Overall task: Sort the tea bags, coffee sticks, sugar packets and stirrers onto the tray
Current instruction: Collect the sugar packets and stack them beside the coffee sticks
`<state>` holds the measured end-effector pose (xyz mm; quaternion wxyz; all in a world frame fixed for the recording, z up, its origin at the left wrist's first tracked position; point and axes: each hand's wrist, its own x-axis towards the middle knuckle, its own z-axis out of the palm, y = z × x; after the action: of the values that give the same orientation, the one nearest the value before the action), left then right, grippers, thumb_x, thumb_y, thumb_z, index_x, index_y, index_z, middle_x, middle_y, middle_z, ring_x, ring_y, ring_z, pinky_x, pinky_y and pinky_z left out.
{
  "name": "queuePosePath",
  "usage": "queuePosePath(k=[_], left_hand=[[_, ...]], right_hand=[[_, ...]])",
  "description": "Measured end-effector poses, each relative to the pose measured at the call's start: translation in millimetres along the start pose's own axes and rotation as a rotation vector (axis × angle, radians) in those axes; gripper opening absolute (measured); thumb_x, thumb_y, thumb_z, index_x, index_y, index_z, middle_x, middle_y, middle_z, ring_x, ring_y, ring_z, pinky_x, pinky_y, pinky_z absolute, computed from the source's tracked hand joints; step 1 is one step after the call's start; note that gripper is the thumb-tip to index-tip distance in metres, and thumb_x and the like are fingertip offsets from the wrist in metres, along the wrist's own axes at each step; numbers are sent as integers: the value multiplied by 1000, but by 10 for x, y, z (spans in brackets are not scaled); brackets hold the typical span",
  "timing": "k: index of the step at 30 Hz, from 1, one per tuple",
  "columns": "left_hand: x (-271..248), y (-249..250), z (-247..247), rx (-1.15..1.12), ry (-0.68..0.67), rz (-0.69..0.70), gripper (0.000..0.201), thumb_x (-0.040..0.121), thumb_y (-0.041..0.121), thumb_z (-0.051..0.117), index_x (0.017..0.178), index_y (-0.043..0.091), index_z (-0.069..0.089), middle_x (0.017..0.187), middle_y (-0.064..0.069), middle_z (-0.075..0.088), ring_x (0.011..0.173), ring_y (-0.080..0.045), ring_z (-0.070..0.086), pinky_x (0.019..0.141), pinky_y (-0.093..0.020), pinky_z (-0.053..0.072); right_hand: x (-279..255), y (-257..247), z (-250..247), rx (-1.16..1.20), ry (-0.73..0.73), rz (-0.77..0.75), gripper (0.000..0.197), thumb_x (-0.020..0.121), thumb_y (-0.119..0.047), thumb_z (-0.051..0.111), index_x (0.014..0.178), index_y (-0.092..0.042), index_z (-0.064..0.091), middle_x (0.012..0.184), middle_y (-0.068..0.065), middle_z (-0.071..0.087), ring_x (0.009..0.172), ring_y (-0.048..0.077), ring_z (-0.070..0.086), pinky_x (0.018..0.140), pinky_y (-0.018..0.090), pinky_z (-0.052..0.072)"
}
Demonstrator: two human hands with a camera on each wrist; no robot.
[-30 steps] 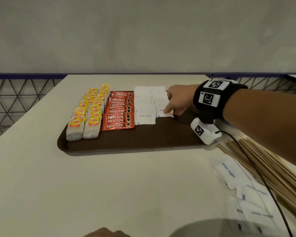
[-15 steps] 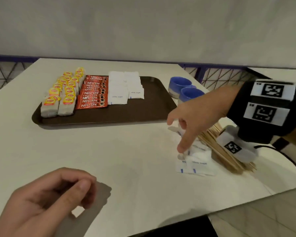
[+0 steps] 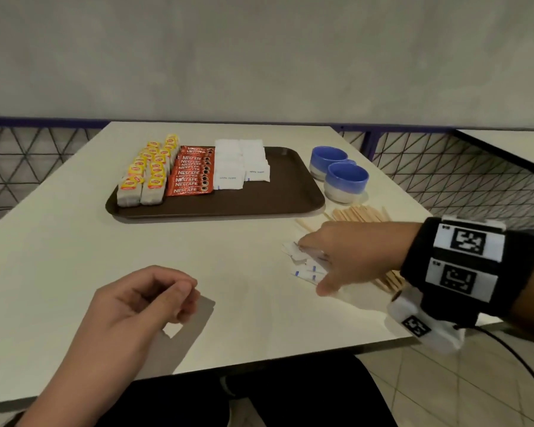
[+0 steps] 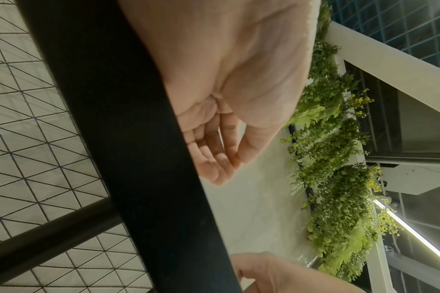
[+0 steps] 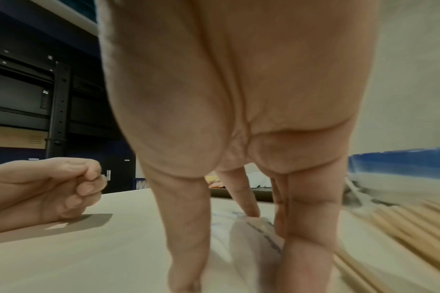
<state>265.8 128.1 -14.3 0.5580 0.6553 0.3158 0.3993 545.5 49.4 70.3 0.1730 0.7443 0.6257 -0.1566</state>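
Note:
A brown tray [image 3: 216, 211] holds rows of yellow-tagged tea bags [image 3: 145, 174], red coffee sticks [image 3: 193, 177] and white sugar packets [image 3: 241, 164]. To its right on the table, loose sugar packets [image 3: 299, 274] lie beside a pile of wooden stirrers [image 3: 361, 214]. My right hand [image 3: 315, 266] reaches down onto the loose packets, its fingers [image 5: 241, 194] fairly straight and touching a packet [image 5: 253, 247]. The thumb rests on the table. Whether a packet is lifted is blurred. At the near left my left hand [image 3: 167, 291] rests on the table, loosely curled and holding nothing.
Two blue-and-white cups [image 3: 346, 180] stand right of the tray, behind the stirrers. The table's near edge [image 3: 290, 355] runs just below my right wrist. A mesh railing [image 3: 444, 167] borders the far side. The tray's right part is bare.
My right hand left the sugar row on the tray and moved back right, down onto the loose packets on the table. My left hand has come into view, curled.

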Motion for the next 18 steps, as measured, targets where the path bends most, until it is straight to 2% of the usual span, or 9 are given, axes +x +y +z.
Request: queuePosePath(k=[3, 6, 9, 12, 14, 16, 18], left_hand=[[-5, 38, 21, -3, 14, -1, 17, 91, 4, 65, 83, 12, 78, 79, -11, 74, 70, -17, 68, 66, -19, 54], [1, 23, 21, 57, 27, -7, 13, 90, 7, 71, 87, 18, 78, 89, -4, 76, 80, -17, 71, 78, -32, 55], [-11, 15, 56, 186, 25, 23, 16, 85, 12, 78, 92, 26, 75, 96, 1, 74, 91, -15, 71, 86, -35, 56], [-43, -14, 79, 408, -29, 151, 24, 80, 17, 81, 93, 35, 71, 104, 12, 66, 98, -7, 65, 87, -28, 54], [-52, -43, 89, 529, -85, 201, 24, 80, 21, 81, 94, 37, 70, 106, 17, 61, 98, -6, 59, 84, -20, 48], [-51, -68, 100, 631, -121, 211, 17, 81, 26, 79, 92, 36, 72, 108, 21, 57, 105, -4, 54, 87, -14, 40], [-41, -94, 105, 682, -119, 209, 11, 82, 29, 78, 90, 36, 75, 108, 23, 56, 111, -2, 51, 89, -8, 35]], right_hand=[[3, -269, 7, 36, 80, -93, 55, 91, -48, 70, 136, -21, 53, 114, -1, 59, 96, 15, 55, 85, 32, 50], [18, -533, 49, 113, 131, -180, 55, 92, -45, 69, 140, -26, 51, 108, -6, 53, 88, 8, 47, 81, 29, 45], [59, -735, 117, 201, 197, -233, 60, 88, -45, 74, 142, -33, 50, 103, -9, 47, 88, 7, 47, 79, 28, 44], [99, -830, 175, 246, 252, -260, 65, 83, -45, 78, 142, -38, 50, 110, -7, 50, 98, 14, 54, 87, 31, 49], [65, -804, 202, 292, 257, -267, 73, 82, -47, 78, 145, -40, 43, 116, -8, 49, 98, 10, 55, 90, 30, 50], [-37, -724, 254, 349, 232, -240, 78, 83, -53, 76, 148, -45, 33, 122, -13, 45, 96, 5, 55, 89, 24, 49], [-158, -639, 359, 384, 253, -190, 70, 84, -60, 70, 143, -48, 35, 120, -18, 44, 94, 1, 55, 86, 19, 47]])
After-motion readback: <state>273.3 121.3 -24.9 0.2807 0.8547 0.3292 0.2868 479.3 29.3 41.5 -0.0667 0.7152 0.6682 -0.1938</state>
